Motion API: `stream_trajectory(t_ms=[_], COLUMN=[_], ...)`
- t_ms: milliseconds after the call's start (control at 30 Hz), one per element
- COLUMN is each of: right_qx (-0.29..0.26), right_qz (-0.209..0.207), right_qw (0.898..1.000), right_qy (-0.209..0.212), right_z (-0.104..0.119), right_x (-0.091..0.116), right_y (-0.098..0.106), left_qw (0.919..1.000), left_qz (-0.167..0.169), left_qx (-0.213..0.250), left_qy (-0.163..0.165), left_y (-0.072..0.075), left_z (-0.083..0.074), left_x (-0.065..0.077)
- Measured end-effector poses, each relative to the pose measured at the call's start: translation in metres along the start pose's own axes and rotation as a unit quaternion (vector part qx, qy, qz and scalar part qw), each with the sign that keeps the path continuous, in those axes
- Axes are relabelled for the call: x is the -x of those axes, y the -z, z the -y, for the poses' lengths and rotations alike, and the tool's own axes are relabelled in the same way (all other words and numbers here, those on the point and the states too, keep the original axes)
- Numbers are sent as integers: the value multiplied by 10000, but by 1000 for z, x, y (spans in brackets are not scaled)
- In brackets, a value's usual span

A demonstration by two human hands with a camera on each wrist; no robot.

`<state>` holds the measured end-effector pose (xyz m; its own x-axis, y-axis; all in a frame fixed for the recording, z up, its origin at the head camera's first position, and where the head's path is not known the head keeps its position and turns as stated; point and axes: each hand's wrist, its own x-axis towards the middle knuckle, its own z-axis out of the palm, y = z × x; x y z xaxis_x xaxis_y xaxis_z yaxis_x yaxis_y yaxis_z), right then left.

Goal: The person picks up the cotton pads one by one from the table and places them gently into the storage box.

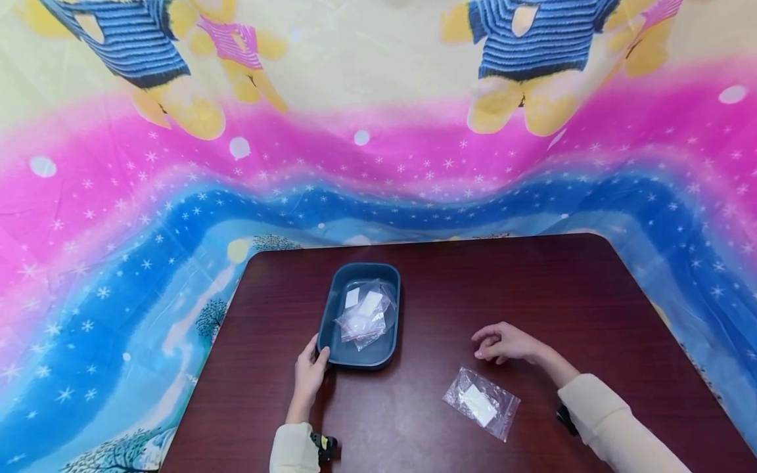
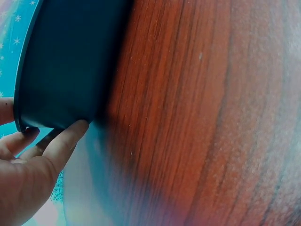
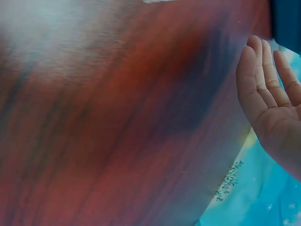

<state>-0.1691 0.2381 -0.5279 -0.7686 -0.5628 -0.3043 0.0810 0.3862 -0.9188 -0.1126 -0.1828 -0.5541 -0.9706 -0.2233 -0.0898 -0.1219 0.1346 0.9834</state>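
A dark blue-grey plastic tray (image 1: 394,341) stands on the table, with several clear zip bags (image 1: 367,318) holding white cards lying inside it. My left hand (image 1: 310,376) grips the tray's near left corner; in the left wrist view, fingers (image 2: 70,136) lie against the tray's outer side (image 2: 66,70) and the thumb is at its rim. Over the table to the right, my right hand (image 1: 505,343) holds nothing, its fingers loosely bent. Just below that hand lies another clear zip bag (image 1: 481,403) with a white card in it. The right wrist view shows the hand (image 3: 275,103) with fingers extended.
Both hands work over a dark red-brown wooden table (image 1: 473,282) with rounded far corners. Behind and beside it hangs a colourful cloth (image 1: 408,164) printed with bears and snowflakes. Dark wrist devices (image 1: 324,447) sit at the cream sleeves (image 1: 609,410).
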Motion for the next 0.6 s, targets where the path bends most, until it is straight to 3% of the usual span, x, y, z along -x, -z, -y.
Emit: stream_trajectory(t_ms=[400,600], right_qx=[147,213], right_qz=[89,141], right_qw=[9997,9996], right_qy=[-155,-113], right_z=[-15,-17], right_x=[8,11], right_y=[-12,-18], left_qw=[10000,10000], left_qz=[32,55], left_qx=[74,21], left_qy=[53,59], left_y=[0,-1], left_z=[0,-23], left_x=[-1,9])
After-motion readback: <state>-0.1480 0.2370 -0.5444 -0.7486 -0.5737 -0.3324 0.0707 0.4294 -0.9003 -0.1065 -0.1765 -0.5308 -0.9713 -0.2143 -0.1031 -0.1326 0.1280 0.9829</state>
